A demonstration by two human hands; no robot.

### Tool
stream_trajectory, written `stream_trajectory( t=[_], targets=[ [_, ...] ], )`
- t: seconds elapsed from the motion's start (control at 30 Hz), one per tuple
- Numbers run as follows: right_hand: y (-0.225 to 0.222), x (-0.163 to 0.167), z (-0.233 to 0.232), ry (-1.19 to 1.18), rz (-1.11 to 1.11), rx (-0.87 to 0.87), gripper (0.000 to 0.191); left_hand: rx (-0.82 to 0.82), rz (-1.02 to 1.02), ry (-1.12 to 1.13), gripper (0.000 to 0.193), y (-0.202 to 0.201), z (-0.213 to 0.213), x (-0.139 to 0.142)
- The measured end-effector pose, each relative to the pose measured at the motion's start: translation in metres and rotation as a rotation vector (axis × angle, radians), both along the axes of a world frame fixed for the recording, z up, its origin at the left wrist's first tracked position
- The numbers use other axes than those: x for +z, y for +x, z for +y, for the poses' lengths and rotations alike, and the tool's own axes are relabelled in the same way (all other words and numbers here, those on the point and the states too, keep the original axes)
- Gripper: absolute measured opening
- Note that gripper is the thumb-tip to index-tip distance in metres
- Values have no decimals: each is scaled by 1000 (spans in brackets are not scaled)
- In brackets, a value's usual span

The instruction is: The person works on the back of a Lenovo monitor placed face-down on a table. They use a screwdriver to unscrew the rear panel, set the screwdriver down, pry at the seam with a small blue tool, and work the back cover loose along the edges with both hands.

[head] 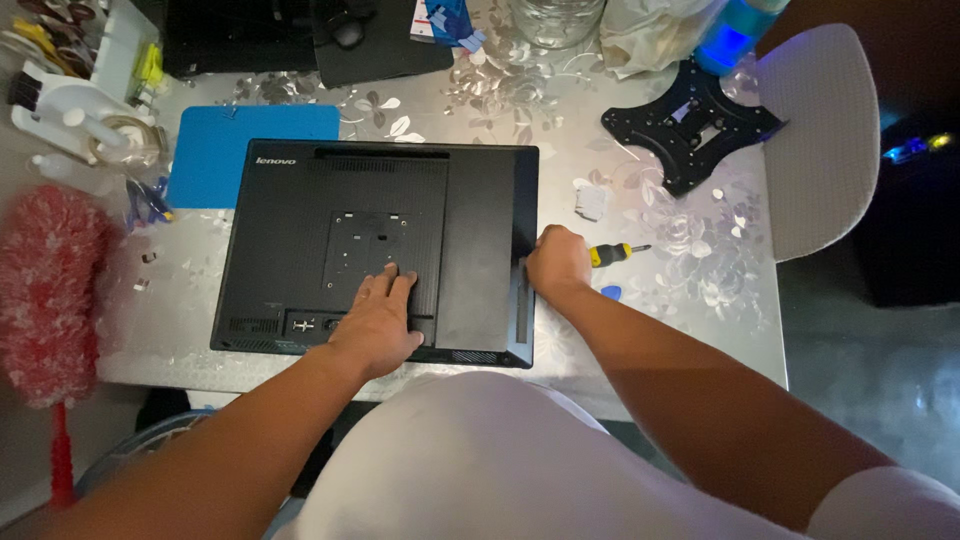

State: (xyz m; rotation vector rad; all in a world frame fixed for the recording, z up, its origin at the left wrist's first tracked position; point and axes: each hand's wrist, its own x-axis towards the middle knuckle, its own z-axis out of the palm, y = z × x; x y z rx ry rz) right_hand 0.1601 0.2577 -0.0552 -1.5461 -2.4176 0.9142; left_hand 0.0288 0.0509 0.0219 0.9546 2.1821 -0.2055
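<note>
Hands on a face-down black monitor (380, 250).
Left hand (378, 322) lies flat, fingers together, pressing the back panel near its lower edge; right hand (558, 262) is curled into a fist at the monitor's right edge, a yellow-handled screwdriver (612, 254) just beyond it on the table (700, 290).

Under our left hand (378, 318) we are seeing a matte black monitor back (300, 240). By our right hand (558, 262) a screwdriver (615, 253) is showing a yellow and black handle. Beyond the hands, the desk (480, 110) is glinting with a silvery flower pattern, carrying a blue mat (215, 150) and a black bracket (690, 122). Far left of our left hand, a pink duster (45, 290) is showing.
</note>
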Motion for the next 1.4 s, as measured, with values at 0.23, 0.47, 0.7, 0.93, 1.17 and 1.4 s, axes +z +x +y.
stream_trajectory(
  t=[0.23,0.47,0.7,0.93,1.17,1.4],
  targets=[
    [28,-32,-7,-10,221,-153,14,-33,-6,56,91,-3,-5,-1],
    [87,-43,-36,195,229,-181,16,-70,17,84,93,-2,-9,-7],
    [114,-32,-20,183,48,-321,31,-61,19,64,93,-2,-12,-5],
    [108,-30,-5,57,88,-329,32,-57,-8,50,91,1,-18,3],
    [75,-18,-31,-138,294,-191,24,-89,-6,31,94,0,-21,0],
    [53,-8,-55,-214,213,-237,23,-115,-37,61,92,-5,-29,0]
  ],
)
